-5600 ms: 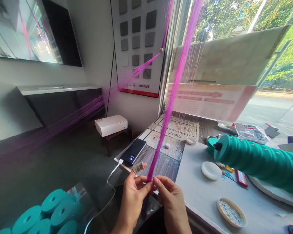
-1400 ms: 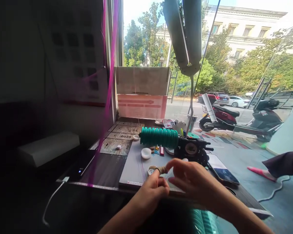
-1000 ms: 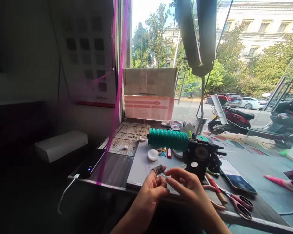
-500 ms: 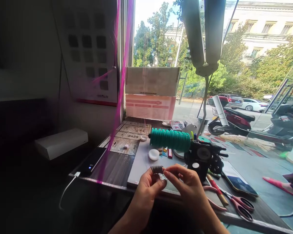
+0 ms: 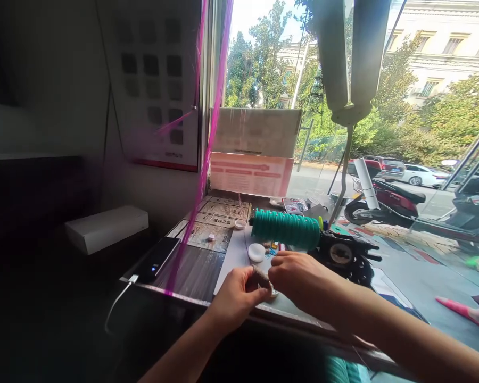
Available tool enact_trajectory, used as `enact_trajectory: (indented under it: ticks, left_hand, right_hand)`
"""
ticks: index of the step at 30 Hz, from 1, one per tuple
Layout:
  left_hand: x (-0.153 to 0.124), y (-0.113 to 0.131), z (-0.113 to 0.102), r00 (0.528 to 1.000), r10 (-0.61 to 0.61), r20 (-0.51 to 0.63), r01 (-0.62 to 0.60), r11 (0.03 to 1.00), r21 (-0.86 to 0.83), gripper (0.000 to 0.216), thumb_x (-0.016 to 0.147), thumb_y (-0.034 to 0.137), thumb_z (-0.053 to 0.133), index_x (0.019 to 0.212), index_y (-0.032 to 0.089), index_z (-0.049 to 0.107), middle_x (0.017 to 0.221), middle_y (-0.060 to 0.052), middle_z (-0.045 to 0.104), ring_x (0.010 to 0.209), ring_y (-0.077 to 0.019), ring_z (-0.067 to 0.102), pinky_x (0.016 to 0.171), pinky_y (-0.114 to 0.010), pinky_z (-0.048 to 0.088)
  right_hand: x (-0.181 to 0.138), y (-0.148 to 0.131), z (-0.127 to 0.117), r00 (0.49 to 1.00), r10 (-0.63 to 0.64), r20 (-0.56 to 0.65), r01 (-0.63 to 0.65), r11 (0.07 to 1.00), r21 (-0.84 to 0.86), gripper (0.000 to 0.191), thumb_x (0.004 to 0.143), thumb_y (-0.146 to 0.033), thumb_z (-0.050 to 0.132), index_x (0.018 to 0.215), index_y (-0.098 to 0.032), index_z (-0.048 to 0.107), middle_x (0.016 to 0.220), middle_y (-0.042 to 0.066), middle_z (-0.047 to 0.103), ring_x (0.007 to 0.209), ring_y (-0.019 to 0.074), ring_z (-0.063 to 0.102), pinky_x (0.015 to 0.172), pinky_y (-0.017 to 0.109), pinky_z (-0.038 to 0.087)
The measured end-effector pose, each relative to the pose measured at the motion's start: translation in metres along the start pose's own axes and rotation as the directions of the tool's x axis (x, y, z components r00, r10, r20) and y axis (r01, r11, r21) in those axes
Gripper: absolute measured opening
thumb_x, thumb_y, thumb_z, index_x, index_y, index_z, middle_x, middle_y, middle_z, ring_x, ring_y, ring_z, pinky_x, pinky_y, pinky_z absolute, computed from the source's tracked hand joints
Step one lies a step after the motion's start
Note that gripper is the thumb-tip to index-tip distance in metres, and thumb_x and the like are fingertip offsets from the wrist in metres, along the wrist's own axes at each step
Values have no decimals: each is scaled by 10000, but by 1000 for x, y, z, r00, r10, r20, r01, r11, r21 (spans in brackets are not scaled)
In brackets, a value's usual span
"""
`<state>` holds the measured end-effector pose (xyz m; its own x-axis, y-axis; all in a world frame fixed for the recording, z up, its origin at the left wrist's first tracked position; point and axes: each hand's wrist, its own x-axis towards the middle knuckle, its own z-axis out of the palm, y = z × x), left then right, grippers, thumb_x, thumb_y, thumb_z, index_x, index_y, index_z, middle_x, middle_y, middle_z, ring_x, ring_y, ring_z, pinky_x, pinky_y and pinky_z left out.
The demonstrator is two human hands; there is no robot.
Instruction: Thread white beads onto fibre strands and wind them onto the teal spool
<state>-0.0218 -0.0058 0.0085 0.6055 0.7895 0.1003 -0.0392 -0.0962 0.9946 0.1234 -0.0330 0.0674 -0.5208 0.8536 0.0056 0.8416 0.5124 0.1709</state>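
Note:
My left hand [image 5: 236, 293] is at the desk's front edge, with its index finger and thumb bent towards each other. A grey-brown wrap [image 5: 260, 276] lies along that index finger; I cannot tell whether it is worn or held. A small pale, shiny bit shows by the thumb tip, too small to name. Right beside these fingertips is my right hand [image 5: 293, 272], its fingers curled closed and whatever they pinch hidden. Behind the hands are a round white dish [image 5: 256, 252] and a ribbed green cylinder [image 5: 285, 229] on a black device [image 5: 345, 255].
Left on the desk lies a black power bank [image 5: 159, 258] with a white cable [image 5: 120, 295]. A stained 2025 calendar sheet [image 5: 207, 236] is behind it. Purple strands [image 5: 197, 205] hang at the left. A lamp [image 5: 349, 64] rises at the right, before the window.
My right hand has turned over and its forearm now reaches across from the right, covering the pliers and scissors. My left hand has tilted the wrapped finger. The view has shifted slightly.

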Motion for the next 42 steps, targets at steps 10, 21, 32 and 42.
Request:
enact_trajectory:
  ticks: [10,21,32,42]
  left_hand:
    - [7,-15,-2,997,62,-45,-65,995,-71,240,658,337,681,682,114,597,597,14,522,583,-108,429,560,-228,317]
    - [-8,63,-71,636,369,-677,-507,862,-7,168,596,251,736,685,158,629,624,45,587,564,-57,473,554,-151,373]
    - [62,18,-15,824,143,-549,-357,883,-304,144,573,232,708,588,134,603,470,53,519,465,-74,452,494,-198,364]
    - [75,-2,-8,784,125,-608,-380,871,-312,144,599,241,697,616,139,596,421,93,410,460,-63,408,526,-196,349]
  right_hand:
    - [15,-4,-4,990,-86,115,95,993,-76,117,655,-65,562,667,-139,651,693,72,654,656,176,582,546,264,339]
    - [77,102,-38,848,364,-385,-98,821,562,171,700,-307,539,635,-165,608,535,-19,526,520,104,449,513,235,332]
    - [79,63,3,781,425,-459,-76,793,605,151,742,-294,418,693,-197,522,674,10,575,661,146,504,639,269,370]
    - [72,58,15,725,315,-613,-12,895,446,219,836,-285,370,707,-195,523,719,33,590,705,167,499,670,288,374]
